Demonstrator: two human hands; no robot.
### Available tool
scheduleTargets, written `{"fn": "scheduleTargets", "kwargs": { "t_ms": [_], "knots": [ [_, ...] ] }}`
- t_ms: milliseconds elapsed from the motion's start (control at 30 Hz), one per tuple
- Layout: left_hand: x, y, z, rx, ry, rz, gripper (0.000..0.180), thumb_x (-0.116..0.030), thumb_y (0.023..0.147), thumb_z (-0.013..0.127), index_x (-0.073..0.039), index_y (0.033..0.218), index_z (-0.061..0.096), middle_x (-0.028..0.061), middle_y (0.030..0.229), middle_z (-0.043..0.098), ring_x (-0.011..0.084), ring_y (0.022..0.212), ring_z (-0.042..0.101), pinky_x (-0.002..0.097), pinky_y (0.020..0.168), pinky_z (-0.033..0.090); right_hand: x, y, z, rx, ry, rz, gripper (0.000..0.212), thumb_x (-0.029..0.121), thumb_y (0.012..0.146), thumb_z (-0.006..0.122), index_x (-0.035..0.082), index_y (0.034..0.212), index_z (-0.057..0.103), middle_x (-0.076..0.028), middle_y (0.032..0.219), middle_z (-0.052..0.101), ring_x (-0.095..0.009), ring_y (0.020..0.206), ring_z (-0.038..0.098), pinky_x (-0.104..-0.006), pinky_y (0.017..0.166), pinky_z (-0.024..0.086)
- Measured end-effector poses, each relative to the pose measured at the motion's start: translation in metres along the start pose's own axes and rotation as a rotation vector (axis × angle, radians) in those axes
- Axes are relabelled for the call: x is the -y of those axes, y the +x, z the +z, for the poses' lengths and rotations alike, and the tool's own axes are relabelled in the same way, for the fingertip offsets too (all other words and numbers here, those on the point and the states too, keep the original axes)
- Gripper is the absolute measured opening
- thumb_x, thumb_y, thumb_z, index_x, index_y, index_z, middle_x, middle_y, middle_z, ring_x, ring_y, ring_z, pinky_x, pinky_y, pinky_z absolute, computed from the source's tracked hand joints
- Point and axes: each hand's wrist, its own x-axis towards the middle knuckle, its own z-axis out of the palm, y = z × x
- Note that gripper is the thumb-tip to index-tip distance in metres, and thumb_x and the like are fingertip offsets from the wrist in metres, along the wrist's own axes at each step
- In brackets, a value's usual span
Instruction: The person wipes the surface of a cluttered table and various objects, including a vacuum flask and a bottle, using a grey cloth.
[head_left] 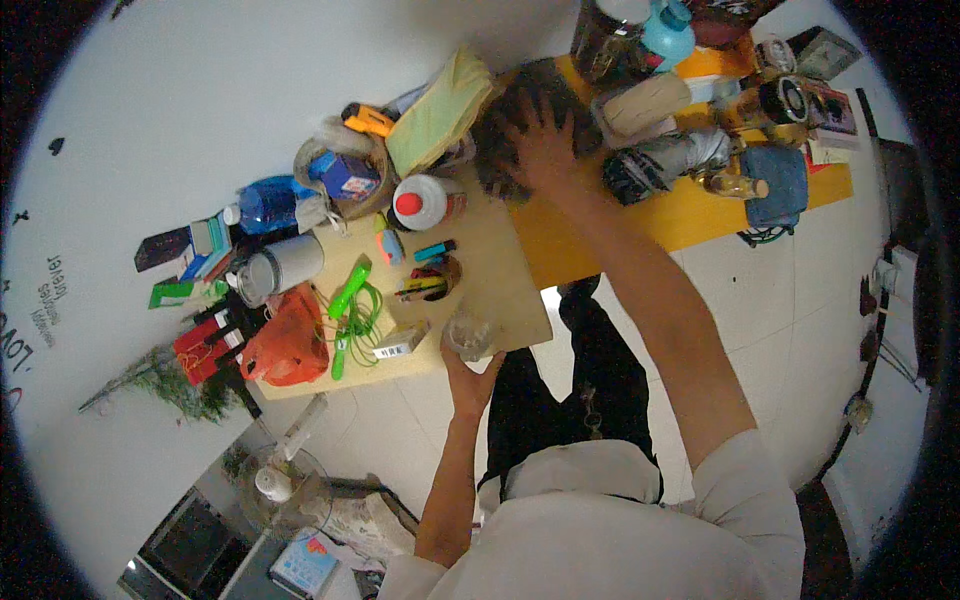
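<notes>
Left hand [472,376]: fingers grasping cup [468,334], surface's [510,300] near edge; slack grip risks drop. Right hand [541,150]: fingers spread over dark item [496,150]; contact unclear.

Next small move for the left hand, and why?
Probably ease the clear cup inward: the left hand holds it right at the beige table's near edge, while the right hand is away, spread over a dark object.
</notes>
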Motion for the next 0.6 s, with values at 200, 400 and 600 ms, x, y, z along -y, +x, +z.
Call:
{"fn": "scheduleTargets", "kwargs": {
  "t_ms": [200,400,600],
  "knots": [
    [0.017,-0.029,-0.02,-0.012,-0.008,-0.063,0.093,-0.006,0.085,0.081,-0.005,0.157,0.024,0.0192,0.157,0.033,0.0339,0.144,0.04,0.048,0.119,0.035,0.01,0.06,0.025,-0.222,0.097,0.255,0.06,0.048,0.094,0.063,0.03,0.15,0.053,-0.021,0.16,0.036,-0.046,0.137,0.043,-0.0687,0.103,0.042],
    [0.019,-0.04,-0.021,0.025,-0.047,-0.087,0.073,-0.008,0.088,0.076,-0.001,0.149,0.036,0.0218,0.158,0.032,0.0374,0.141,0.042,0.0472,0.112,0.043,-0.015,0.094,0.068,-0.178,0.054,0.36,0.046,0.032,0.097,0.058,0.03,0.143,0.06,-0.019,0.156,0.041,-0.046,0.134,0.044,-0.062,0.094,0.051],
    [0.019,-0.051,-0.017,0.118,0.024,-0.067,0.054,-0.007,0.092,0.071,0.001,0.14,0.047,0.0222,0.149,0.045,0.0348,0.13,0.053,0.0437,0.104,0.05,0.009,-0.002,0.052,-0.203,0.044,0.258,0.046,0.037,0.096,0.063,0.026,0.141,0.061,-0.019,0.16,0.037,-0.047,0.134,0.044,-0.062,0.094,0.052]
  ]
}}
